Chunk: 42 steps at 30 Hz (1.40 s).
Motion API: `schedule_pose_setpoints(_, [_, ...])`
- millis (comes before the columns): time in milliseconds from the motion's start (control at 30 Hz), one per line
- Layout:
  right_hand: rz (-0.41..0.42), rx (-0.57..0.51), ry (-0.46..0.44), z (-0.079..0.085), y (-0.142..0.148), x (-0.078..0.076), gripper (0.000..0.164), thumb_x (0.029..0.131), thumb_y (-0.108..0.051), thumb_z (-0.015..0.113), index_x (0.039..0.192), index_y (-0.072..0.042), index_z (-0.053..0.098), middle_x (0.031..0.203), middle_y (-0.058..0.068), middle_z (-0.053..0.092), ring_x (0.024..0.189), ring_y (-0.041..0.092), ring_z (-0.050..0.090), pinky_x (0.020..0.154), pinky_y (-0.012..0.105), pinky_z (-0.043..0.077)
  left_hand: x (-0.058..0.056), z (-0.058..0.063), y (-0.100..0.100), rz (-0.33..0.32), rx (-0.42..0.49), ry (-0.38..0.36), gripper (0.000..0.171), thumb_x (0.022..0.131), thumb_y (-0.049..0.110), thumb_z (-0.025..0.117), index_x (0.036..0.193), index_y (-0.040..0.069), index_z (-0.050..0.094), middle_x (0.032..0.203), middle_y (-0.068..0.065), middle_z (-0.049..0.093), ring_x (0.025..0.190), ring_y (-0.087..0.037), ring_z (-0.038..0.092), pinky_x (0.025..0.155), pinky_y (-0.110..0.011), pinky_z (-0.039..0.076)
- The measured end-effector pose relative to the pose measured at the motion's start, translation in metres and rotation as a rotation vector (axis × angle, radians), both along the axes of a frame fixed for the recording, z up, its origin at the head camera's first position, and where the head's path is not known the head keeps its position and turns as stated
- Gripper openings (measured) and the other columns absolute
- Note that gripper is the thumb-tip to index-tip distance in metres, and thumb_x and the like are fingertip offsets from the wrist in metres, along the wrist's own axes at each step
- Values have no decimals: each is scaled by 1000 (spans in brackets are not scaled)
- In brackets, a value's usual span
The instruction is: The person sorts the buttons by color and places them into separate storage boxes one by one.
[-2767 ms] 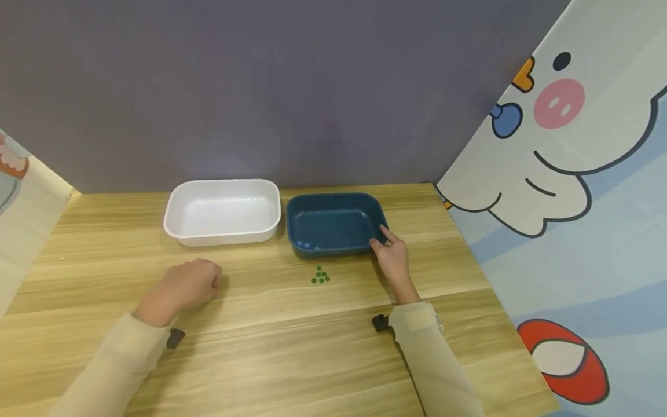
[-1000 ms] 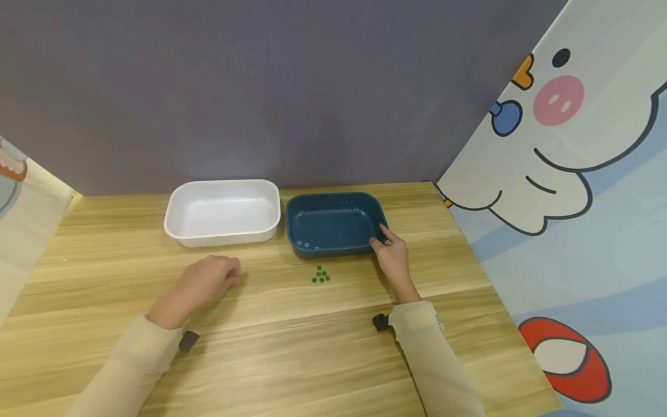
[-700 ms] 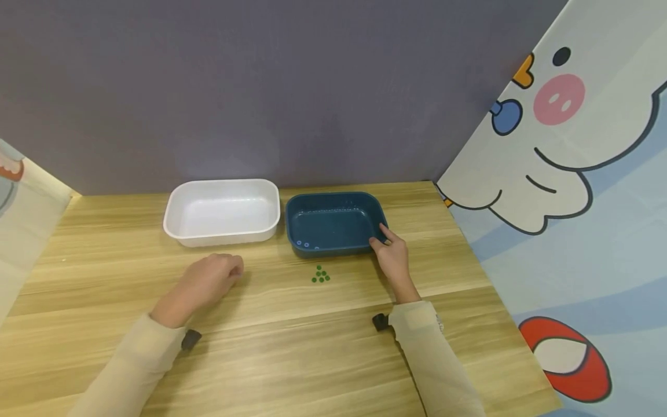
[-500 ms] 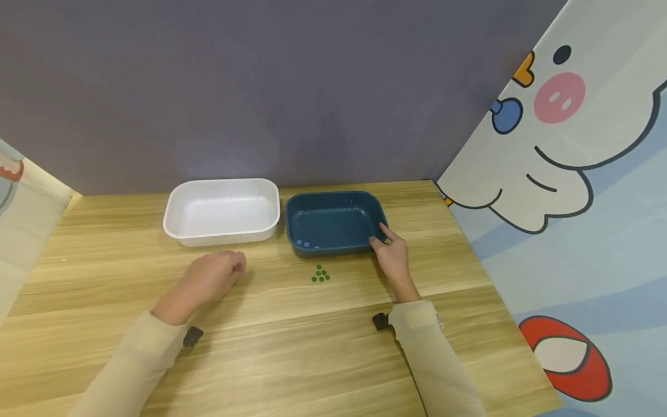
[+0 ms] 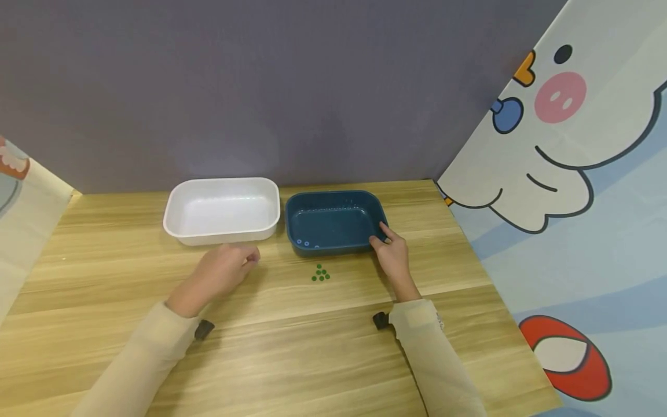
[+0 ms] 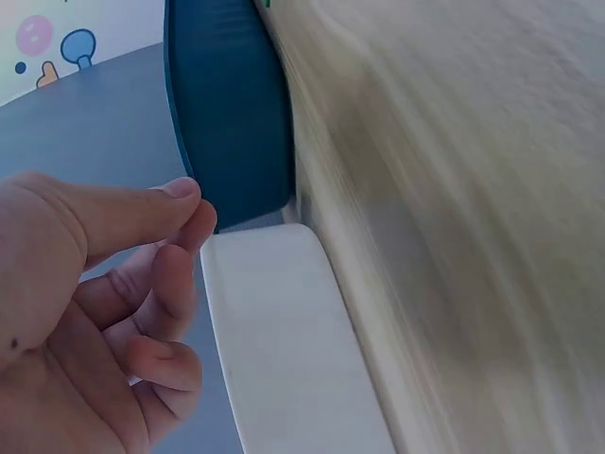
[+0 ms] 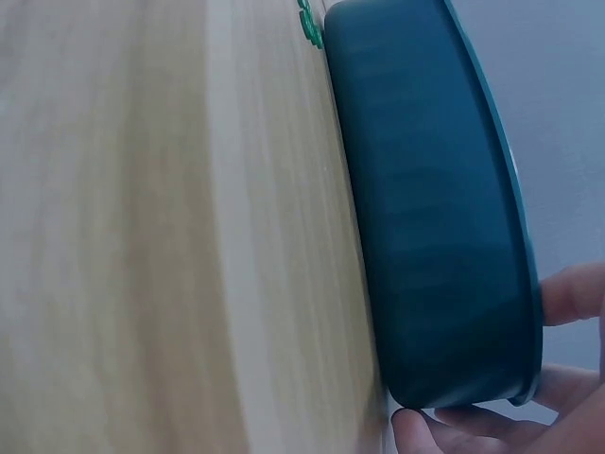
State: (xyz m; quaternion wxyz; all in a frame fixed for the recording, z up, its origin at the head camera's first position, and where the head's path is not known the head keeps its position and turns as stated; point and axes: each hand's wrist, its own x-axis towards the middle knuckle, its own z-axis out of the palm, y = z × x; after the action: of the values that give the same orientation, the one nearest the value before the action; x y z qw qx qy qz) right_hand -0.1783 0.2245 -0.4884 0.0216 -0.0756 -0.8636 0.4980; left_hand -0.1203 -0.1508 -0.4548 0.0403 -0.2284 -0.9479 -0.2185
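Note:
My left hand (image 5: 221,272) hovers over the table in front of the white tray (image 5: 224,238). In the left wrist view, the thumb and index fingertips (image 6: 194,194) meet, with the other fingers curled, and nothing shows between them. My right hand (image 5: 394,260) grips the near right corner of the dark blue tray (image 5: 333,251), its fingers around the rim and lower edge in the right wrist view. Small light blue rings (image 5: 306,244) lie in that tray's near left corner. Several small green rings (image 5: 321,278) sit on the table just before the blue tray.
Both trays stand side by side along the back of the wood-grain table (image 5: 292,359), against a grey wall panel (image 5: 312,87). A panel with cartoon prints (image 5: 563,231) borders the right side, and another printed panel (image 5: 31,220) the left. A black strap piece (image 5: 381,320) shows at the right cuff.
My left hand has moved to the right and a little farther back, toward the gap between the trays. The right hand and both trays stay where they were.

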Motion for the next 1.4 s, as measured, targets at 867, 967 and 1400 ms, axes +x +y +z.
schedule_pose_setpoints(867, [3, -29, 30, -1, 1, 1, 58, 94, -22, 65, 148, -9, 51, 45, -12, 31, 40, 7, 28, 40, 21, 28, -16, 7, 35, -52, 46, 83, 7, 88, 3, 73, 93, 9, 73, 88, -3, 71, 81, -25, 68, 71, -42, 58])
schedule_pose_setpoints(967, [7, -34, 22, -1, 1, 1, 57, 94, -22, 64, 149, -10, 51, 45, -12, 31, 39, 7, 28, 39, 21, 28, -19, 7, 38, -49, 34, 98, 7, 88, 4, 74, 92, 9, 73, 87, -3, 69, 78, -24, 68, 68, -42, 58])
schedule_pose_setpoints(1400, [14, -41, 6, -1, 1, 0, 58, 96, -22, 65, 150, -9, 49, 44, -12, 32, 34, 0, 28, 39, 22, 27, -35, 11, 50, -32, 97, 86, 5, 91, 6, 74, 96, 8, 74, 96, -4, 72, 82, -24, 68, 70, -44, 58])
